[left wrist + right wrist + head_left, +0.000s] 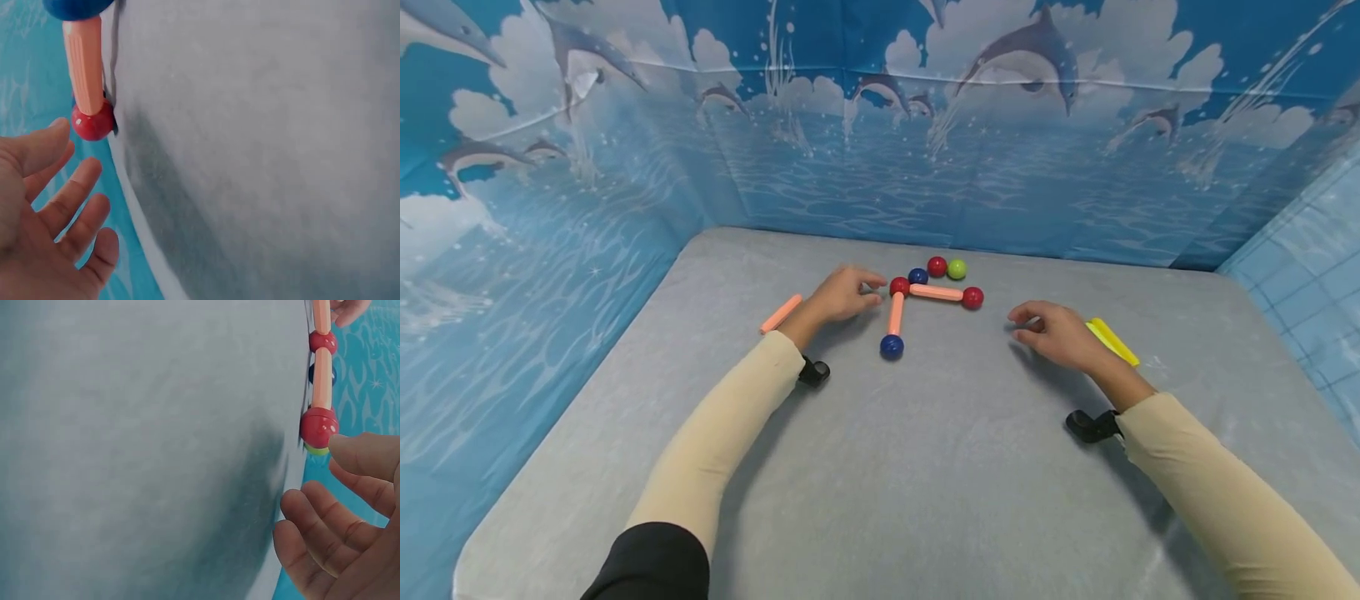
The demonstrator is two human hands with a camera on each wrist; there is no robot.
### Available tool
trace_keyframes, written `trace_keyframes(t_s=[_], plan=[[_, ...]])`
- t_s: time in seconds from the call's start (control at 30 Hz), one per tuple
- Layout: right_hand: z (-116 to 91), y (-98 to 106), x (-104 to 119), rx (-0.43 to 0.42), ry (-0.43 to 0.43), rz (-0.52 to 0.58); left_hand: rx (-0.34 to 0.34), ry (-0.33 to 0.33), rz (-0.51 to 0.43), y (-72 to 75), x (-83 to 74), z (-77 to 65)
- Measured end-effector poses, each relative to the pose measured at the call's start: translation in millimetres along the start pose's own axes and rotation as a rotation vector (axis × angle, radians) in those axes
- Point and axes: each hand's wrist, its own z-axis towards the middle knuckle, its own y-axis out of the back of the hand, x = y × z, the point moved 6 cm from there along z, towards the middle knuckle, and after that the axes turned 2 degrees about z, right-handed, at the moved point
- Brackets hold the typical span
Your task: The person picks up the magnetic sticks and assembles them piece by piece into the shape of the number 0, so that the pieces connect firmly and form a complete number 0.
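On the grey table, two peach sticks meet at a red ball, forming an L. One stick ends in a second red ball; the nearer one ends in a dark blue ball. My left hand hovers just left of the corner ball, fingers relaxed and holding nothing. To the right of the second red ball is my right hand, loosely bent and empty, with a gap between them in the head view. Both wrist views show the fingers spread apart near the balls.
Behind the L sit a loose blue ball, a red ball and a green ball. A peach stick lies left of my left wrist. Yellow pieces lie beside my right hand. A dolphin-print curtain borders the table's back.
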Motion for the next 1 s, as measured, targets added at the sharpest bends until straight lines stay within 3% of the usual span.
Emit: trace_keyframes(t_s=[0.2,0.5,0.77,1.0], plan=[[8,3,9,-0.012,0.038,-0.028,-0.006,-0.084,0.077,7.1,1.0,-21.3],[32,-7,34,-0.056,0.112,-0.057,-0.085,-0.162,0.121,25.7,19.5,-78.5],[57,-17,64,-0.126,0.216,-0.102,-0.152,-0.093,0.018,42.2,51.9,-117.5],[82,-31,85,-0.103,0.243,-0.158,-0.193,-0.049,0.009,49.3,82.6,-140.7]])
